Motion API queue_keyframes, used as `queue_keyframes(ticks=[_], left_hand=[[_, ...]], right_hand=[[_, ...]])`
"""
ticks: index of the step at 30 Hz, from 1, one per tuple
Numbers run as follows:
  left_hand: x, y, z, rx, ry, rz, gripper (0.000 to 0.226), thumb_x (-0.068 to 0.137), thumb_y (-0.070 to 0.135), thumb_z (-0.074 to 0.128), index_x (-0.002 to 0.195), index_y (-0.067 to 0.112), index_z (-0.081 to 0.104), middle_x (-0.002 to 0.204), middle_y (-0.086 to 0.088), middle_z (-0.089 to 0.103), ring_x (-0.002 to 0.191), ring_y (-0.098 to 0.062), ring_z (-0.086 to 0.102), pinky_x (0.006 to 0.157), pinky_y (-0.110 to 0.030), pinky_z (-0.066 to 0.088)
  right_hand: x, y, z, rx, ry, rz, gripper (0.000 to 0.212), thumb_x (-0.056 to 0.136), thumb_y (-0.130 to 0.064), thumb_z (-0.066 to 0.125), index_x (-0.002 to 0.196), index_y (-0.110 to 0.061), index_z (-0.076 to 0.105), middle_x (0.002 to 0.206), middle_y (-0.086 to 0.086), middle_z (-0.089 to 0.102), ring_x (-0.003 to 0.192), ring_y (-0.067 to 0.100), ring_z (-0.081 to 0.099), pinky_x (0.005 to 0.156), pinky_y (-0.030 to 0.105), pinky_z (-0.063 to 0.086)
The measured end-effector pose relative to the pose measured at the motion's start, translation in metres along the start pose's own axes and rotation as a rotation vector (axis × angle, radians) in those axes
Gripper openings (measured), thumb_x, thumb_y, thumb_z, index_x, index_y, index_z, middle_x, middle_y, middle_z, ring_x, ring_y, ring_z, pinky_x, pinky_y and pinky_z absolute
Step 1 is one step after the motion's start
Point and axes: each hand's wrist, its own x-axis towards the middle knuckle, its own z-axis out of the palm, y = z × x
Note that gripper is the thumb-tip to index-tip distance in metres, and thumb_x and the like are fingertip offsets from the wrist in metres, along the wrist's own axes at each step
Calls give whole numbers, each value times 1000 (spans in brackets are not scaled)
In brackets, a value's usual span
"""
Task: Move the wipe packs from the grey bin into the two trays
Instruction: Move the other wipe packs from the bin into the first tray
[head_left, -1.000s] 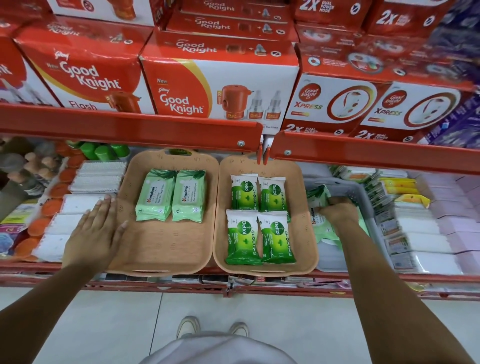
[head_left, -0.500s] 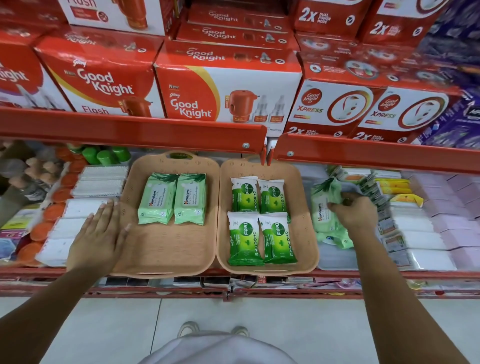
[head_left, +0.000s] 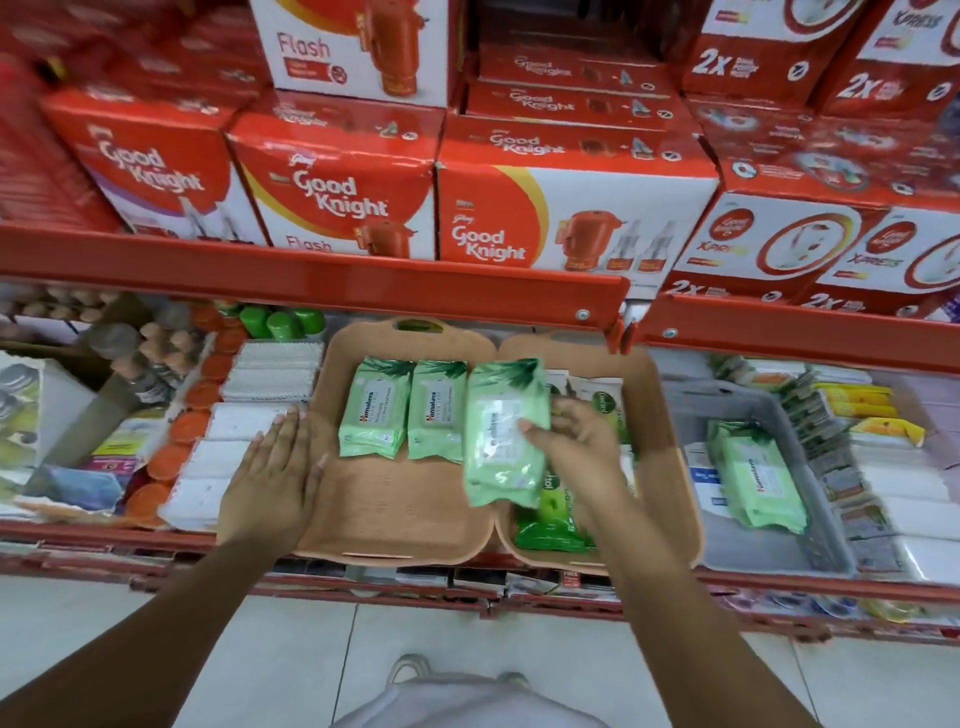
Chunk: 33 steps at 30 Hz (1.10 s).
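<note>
With the left hand (head_left: 275, 467) laid flat and spread on the left tray (head_left: 384, 514) rim, the pale-green wipe pack (head_left: 506, 434) pinched by the right hand (head_left: 576, 447) is best lowered flat beside the 2 packs (head_left: 402, 408) already there.

The red shelf (head_left: 311, 535) holds two tan trays (head_left: 395, 519) side by side near its front edge, in the middle. A grey bin (head_left: 769, 551) sits just beside them toward the right end. White packs (head_left: 218, 457) and orange lids (head_left: 171, 457) lie toward the left end.
</note>
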Motion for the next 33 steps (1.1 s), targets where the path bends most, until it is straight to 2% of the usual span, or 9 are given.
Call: queue_keyframes(ticks=[6, 11, 15, 17, 21, 25, 27, 29, 33], left_hand=[[0, 1, -3, -20, -8, 0, 64, 94, 42, 18, 141, 1, 32, 149, -17, 32, 138, -28, 28, 112, -36, 13], [0, 0, 0, -16, -19, -12, 60, 95, 39, 20, 144, 4, 27, 151, -14, 29, 140, -25, 22, 113, -31, 4], [-1, -1, 0, -7, -15, -17, 59, 96, 38, 21, 144, 4, 26, 151, -13, 28, 140, -25, 23, 113, -31, 4], [-1, -1, 0, -4, -20, -15, 59, 96, 38, 21, 144, 5, 26, 152, -13, 28, 141, -25, 22, 113, -31, 4], [-2, -1, 1, -4, -7, -13, 61, 95, 40, 18, 145, 5, 24, 152, -13, 26, 141, -24, 19, 113, -30, 2], [-3, -2, 0, -10, 5, -13, 62, 95, 42, 16, 145, 6, 23, 153, -12, 24, 142, -22, 18, 114, -28, 0], [-3, -3, 1, -2, 13, -5, 63, 95, 43, 15, 145, 6, 24, 153, -12, 24, 142, -22, 18, 113, -23, -7], [-3, -4, 1, 5, 25, -4, 65, 94, 44, 14, 145, 5, 24, 153, -12, 24, 141, -23, 19, 111, -20, -11], [-2, -1, 1, -19, 38, -3, 65, 93, 45, 14, 146, 6, 21, 153, -13, 23, 141, -25, 20, 115, -34, 7]], right_hand=[[7, 38, 105, -54, -174, 133, 26, 80, -6, 71, 91, -23, 54, 82, -6, 62, 86, 21, 68, 75, 37, 58], [23, 79, 145, -280, -145, 178, 37, 63, -45, 73, 84, -46, 42, 86, -7, 69, 85, 23, 69, 78, 41, 58], [44, 121, 152, -486, -114, 86, 42, 54, -63, 57, 84, -47, 32, 84, -3, 68, 86, 27, 66, 73, 42, 58], [41, 118, 148, -570, -125, 32, 43, 58, -60, 58, 91, -42, 35, 92, -1, 68, 91, 28, 66, 77, 42, 57], [6, 65, 117, -621, -101, -238, 49, 86, -36, 60, 130, -21, 44, 121, 5, 63, 101, 24, 64, 85, 38, 54], [-11, 43, 51, -732, 17, -486, 52, 97, -40, 42, 145, -21, 34, 149, -6, 37, 129, 7, 40, 100, 11, 33], [-7, 45, 5, -839, 132, -511, 53, 99, -44, 36, 145, -19, 34, 152, 1, 37, 138, 14, 35, 111, 28, 33], [4, 50, -41, -970, 243, -467, 51, 99, -44, 32, 142, -17, 37, 145, 8, 45, 133, 26, 44, 107, 44, 41], [40, 78, -131, -951, 371, -253, 54, 99, -33, 30, 142, -1, 36, 143, 23, 42, 134, 38, 38, 108, 48, 36]])
